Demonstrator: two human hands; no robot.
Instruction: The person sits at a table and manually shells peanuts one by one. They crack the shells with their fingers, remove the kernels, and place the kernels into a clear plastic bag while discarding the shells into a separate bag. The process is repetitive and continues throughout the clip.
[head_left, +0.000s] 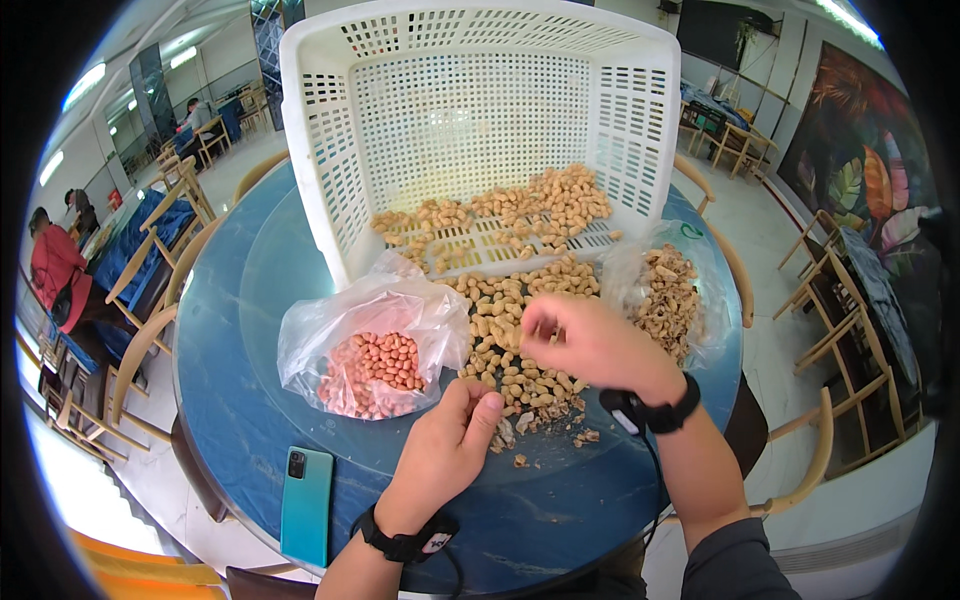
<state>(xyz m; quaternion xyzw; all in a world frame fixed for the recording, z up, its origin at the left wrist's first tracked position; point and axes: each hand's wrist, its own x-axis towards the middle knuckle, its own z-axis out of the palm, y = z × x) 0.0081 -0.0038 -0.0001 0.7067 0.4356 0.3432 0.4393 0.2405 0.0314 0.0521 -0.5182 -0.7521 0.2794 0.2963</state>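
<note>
Unshelled peanuts lie in a heap on the round blue table, in front of a white perforated plastic basket tipped on its side. More peanuts are inside the basket. My right hand, blurred, hovers over the heap with its fingers curled; its contents cannot be made out. At the heap's near edge, my left hand is curled with its thumb against the fingers, hiding whatever may be inside. To the left, a clear plastic bag holds shelled pink peanut kernels. Broken shells litter the table nearby.
A second plastic bag at the right holds empty peanut shells. A teal smartphone lies near the table's left front edge. Wooden chairs surround the table. A seated person in red is far left.
</note>
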